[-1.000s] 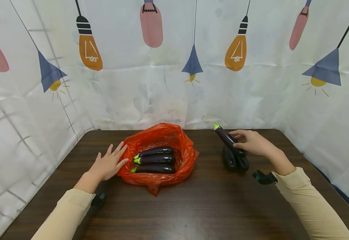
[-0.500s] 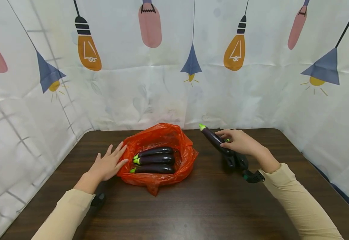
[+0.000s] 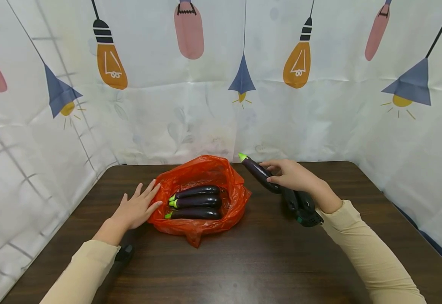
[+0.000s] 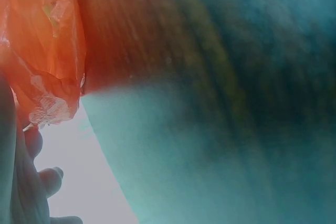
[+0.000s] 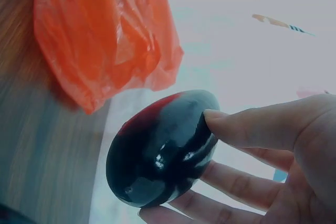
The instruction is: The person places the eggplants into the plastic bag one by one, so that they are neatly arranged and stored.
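Note:
An eggplant (image 3: 258,172) with a green cap is pinched between the thumb and fingers of my right hand (image 3: 291,174), its cap pointing up toward the bag. In the right wrist view the rounded dark end of that eggplant (image 5: 163,150) faces the camera, thumb on one side and fingers beneath. My left hand (image 3: 135,207) has its fingers spread, the tips at the left side of the red plastic bag (image 3: 240,196). Inside the bag's wide mouth lie several eggplants (image 3: 196,202), caps to the left. More dark eggplants (image 3: 300,200) lie below my right hand, partly hidden by it and the wrist strap.
The dark wooden table (image 3: 221,270) extends around the bag. Behind it hangs a white cloth (image 3: 149,118) printed with lamps and bulbs, which also runs along both sides. A black strap (image 3: 309,217) sits at my right wrist.
My right hand has carried the eggplant leftward, away from above the others and closer to the bag. The left hand and the bag stay where they were.

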Available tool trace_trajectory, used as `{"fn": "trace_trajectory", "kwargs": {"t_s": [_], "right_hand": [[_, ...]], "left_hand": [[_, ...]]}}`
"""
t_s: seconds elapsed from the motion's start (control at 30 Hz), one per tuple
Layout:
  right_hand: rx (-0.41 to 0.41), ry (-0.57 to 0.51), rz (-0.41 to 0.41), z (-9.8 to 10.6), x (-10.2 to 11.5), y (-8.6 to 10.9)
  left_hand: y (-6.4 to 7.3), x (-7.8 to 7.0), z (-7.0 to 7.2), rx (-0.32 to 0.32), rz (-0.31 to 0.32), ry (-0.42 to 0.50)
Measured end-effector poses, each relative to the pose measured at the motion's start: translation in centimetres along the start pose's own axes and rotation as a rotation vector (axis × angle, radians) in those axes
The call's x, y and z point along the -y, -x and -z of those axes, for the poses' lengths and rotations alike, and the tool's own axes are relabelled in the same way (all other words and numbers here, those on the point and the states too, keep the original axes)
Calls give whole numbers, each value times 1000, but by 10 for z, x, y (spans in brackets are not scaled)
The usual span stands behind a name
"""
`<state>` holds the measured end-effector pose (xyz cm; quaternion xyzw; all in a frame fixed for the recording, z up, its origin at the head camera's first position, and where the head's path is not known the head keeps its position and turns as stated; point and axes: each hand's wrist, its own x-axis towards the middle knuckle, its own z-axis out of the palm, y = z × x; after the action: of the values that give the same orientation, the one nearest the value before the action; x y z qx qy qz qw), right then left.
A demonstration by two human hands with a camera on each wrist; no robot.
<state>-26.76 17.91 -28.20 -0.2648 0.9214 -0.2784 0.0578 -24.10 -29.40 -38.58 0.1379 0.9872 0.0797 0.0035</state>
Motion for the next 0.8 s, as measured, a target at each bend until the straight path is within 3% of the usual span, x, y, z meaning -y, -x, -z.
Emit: {"fn": "trace_trajectory", "kwargs": {"t_s": [0.5, 0.8], "right_hand": [[28, -7, 57, -7, 28, -16], [20, -5, 96, -22, 42, -24]], "left_hand": [[-1, 0, -1, 6, 3, 7], [-2, 1, -1, 3, 2, 0]]}}
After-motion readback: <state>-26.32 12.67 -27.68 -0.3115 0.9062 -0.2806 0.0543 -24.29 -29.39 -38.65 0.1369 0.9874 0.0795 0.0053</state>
